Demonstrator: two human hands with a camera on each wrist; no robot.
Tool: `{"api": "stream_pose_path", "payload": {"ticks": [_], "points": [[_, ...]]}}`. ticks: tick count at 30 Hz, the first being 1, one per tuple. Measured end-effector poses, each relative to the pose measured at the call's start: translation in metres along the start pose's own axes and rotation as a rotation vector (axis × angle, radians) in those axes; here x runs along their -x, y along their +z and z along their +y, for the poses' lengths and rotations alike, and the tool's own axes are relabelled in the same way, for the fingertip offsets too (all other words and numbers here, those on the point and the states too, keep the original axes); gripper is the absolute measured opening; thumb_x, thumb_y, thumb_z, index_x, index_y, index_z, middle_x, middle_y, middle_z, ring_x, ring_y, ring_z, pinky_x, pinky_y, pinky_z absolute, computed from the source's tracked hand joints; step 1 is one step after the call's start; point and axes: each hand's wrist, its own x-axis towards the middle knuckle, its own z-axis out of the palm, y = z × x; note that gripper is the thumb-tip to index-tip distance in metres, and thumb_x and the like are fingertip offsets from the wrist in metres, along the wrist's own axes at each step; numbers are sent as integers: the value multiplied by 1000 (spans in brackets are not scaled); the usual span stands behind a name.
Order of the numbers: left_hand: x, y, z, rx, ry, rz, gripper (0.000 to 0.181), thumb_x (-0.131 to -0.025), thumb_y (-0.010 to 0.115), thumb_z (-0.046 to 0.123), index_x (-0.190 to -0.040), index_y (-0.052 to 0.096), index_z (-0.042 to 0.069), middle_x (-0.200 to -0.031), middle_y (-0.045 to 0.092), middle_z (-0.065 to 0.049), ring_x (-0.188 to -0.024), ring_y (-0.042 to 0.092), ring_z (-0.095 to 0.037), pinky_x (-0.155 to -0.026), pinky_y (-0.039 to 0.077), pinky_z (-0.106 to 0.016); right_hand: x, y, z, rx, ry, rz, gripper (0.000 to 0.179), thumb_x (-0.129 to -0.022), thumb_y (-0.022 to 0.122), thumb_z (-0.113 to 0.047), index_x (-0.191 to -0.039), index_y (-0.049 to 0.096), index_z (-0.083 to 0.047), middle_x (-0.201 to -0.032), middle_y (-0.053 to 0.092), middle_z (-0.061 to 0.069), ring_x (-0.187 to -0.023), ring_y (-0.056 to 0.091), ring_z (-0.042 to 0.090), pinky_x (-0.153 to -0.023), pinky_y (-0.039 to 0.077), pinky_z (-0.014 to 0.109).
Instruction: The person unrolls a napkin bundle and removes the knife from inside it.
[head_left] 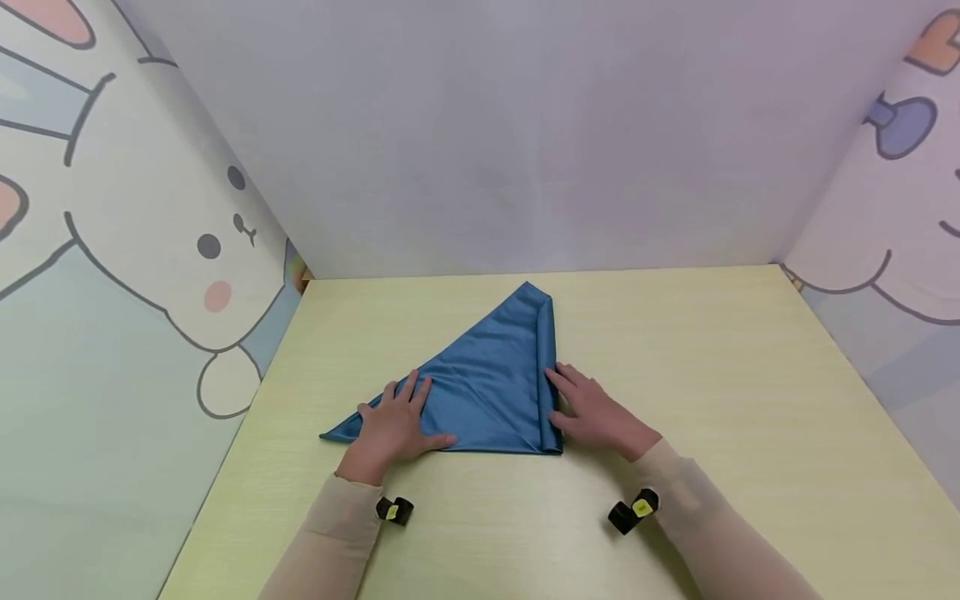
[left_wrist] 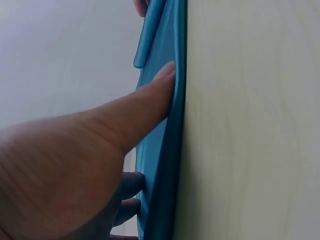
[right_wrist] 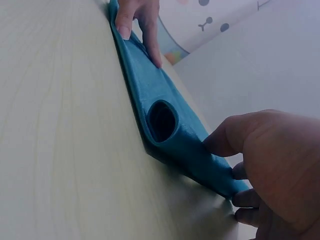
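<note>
Head view: blue cloth (head_left: 480, 358) lies in a triangle, its right side rolled

The cloth is satiny and sits near the middle of the table (head_left: 720, 367), its peak pointing away from the person and a long tip reaching left. Along its right side runs a narrow roll (head_left: 547, 367); the right wrist view shows the roll's near end as a round, hollow opening.

The left hand (head_left: 393, 429) rests on the left part of the cloth, fingers spread and extended toward the slanted edge, thumb stretched out along the near edge. The right hand (head_left: 592, 410) touches the outer side of the roll with loosely bent fingers, its thumb against the roll nearer the person; the fingers do not close around it.

Both arms wear beige sleeves (head_left: 716, 521), with a small black device bearing a yellow label at each wrist. Behind the table rises a pale lavender panel (head_left: 525, 142). A side panel with a cartoon rabbit (head_left: 150, 200) stands on the left, and another panel with cartoon drawings (head_left: 847, 225) on the right.
</note>
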Motion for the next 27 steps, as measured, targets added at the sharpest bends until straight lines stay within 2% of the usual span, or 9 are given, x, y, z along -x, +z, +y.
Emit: {"api": "stream_pose_path", "payload": {"ticks": [4,9,13,15,20,27], "points": [[0,1,2,-3,-1,12,109,-74,53,81,-156,19,19,-161,9,-8,-142,16,-40,-90,22,-80,3,0,0,36,-9,42,69,-94,59,-27,-150,28,-1,-155,20,24,-143,16,41,-107,19,65],[5,2,19,-4,21,51,104,-77,50,80,-155,21,17,-160,11,-13,-143,12,-45,-95,15,-79,0,2,-11,82,-54,111,71,-93,63,-34,-148,34,0,-156,20,23,-143,15,40,-103,21,69],[7,3,33,2,51,48,100,-80,44,81,-155,21,18,-160,11,-14,-142,9,-48,-96,16,-78,-7,6,-21,146,-77,105,74,-92,62,-44,-148,36,-3,-157,19,19,-145,12,37,-103,20,70],[7,4,35,16,35,34,98,-81,44,80,-155,21,19,-160,10,-14,-141,8,-49,-96,17,-77,-10,10,-22,179,-71,90,75,-91,61,-47,-148,37,-4,-157,19,17,-145,12,37,-103,20,70],[6,8,27,25,-31,17,102,-78,45,81,-156,17,21,-160,7,-14,-140,6,-52,-95,20,-78,-13,21,-13,218,-36,68,77,-91,61,-49,-149,35,-5,-158,19,14,-145,11,36,-102,20,71],[2,9,14,-6,-39,16,106,-75,43,86,-156,15,23,-160,6,-15,-139,9,-55,-92,19,-80,-15,25,-6,195,-53,92,78,-90,60,-51,-150,35,-8,-159,18,12,-146,10,34,-101,19,72]]}}
